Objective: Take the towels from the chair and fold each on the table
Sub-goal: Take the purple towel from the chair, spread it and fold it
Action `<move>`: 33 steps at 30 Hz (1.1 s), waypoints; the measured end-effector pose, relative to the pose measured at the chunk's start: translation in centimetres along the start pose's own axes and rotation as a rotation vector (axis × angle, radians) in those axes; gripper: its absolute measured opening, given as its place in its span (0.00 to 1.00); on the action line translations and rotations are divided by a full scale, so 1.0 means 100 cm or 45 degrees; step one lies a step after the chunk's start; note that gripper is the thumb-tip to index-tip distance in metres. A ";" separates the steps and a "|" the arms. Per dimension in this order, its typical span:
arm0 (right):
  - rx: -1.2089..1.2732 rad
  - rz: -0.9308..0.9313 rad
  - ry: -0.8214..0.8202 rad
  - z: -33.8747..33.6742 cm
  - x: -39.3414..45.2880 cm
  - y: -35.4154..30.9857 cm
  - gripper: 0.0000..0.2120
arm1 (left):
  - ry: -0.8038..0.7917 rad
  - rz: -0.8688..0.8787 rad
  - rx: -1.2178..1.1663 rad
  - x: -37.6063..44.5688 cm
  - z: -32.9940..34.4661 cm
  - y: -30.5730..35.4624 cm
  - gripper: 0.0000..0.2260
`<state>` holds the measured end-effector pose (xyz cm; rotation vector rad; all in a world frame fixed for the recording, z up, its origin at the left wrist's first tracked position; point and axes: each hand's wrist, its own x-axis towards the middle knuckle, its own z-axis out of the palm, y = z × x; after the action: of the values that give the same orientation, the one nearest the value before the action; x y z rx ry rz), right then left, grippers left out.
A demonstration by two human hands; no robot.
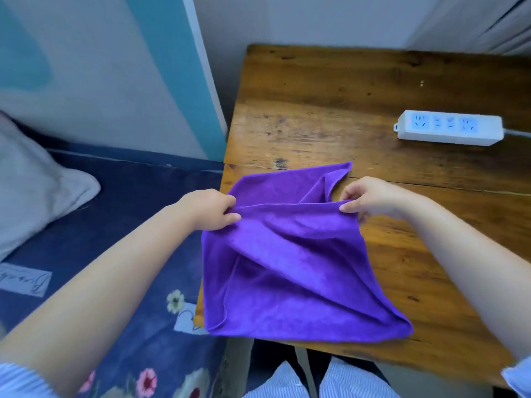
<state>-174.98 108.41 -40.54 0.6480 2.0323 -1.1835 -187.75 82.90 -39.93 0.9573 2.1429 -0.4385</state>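
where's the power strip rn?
Head view: the white power strip lies on the wooden table, far right, beyond the right hand and clear of the purple towel.

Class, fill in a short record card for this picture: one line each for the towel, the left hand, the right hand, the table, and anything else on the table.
towel: purple towel, partly folded, lying on the table, its near-left part overhanging the edge
left hand: left hand pinches the raised fold's left end
right hand: right hand pinches the fold's right end
table: wooden table, worn top
other item: white power strip, far right, apart from the towel
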 end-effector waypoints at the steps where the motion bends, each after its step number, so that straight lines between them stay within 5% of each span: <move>1: -0.044 0.006 0.045 -0.001 0.002 0.000 0.09 | -0.064 -0.029 -0.055 -0.002 -0.003 0.000 0.13; 5: -0.120 0.037 0.386 -0.011 0.007 -0.009 0.08 | -0.150 -0.104 0.125 -0.003 0.001 -0.013 0.13; 7: -0.186 -0.060 0.496 0.028 0.035 -0.055 0.07 | -0.008 -0.162 -0.154 -0.031 0.049 -0.070 0.14; 11: -0.330 0.023 0.715 0.029 0.043 -0.056 0.12 | 0.349 -0.089 -1.032 -0.037 0.057 -0.059 0.15; 14: -0.433 0.069 0.829 0.031 0.049 -0.048 0.13 | 0.542 -0.143 -1.342 -0.035 0.057 -0.045 0.16; 19: -0.416 0.321 0.820 0.035 0.065 -0.041 0.15 | 0.489 -0.239 -0.953 -0.016 0.058 -0.040 0.07; 23: -0.269 0.319 0.863 0.033 0.075 -0.039 0.14 | 0.434 -0.230 -0.651 0.003 0.056 -0.042 0.12; 27: -0.180 0.255 0.877 0.026 0.074 -0.040 0.12 | 0.563 -0.180 -0.624 0.023 0.043 -0.038 0.13; 33: -0.205 0.138 0.778 0.021 0.071 -0.040 0.08 | 0.382 0.028 -0.662 0.058 0.024 -0.028 0.11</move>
<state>-181.70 105.24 -44.54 1.1241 2.5151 -0.8034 -191.26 82.58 -45.82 0.7760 2.3357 0.2870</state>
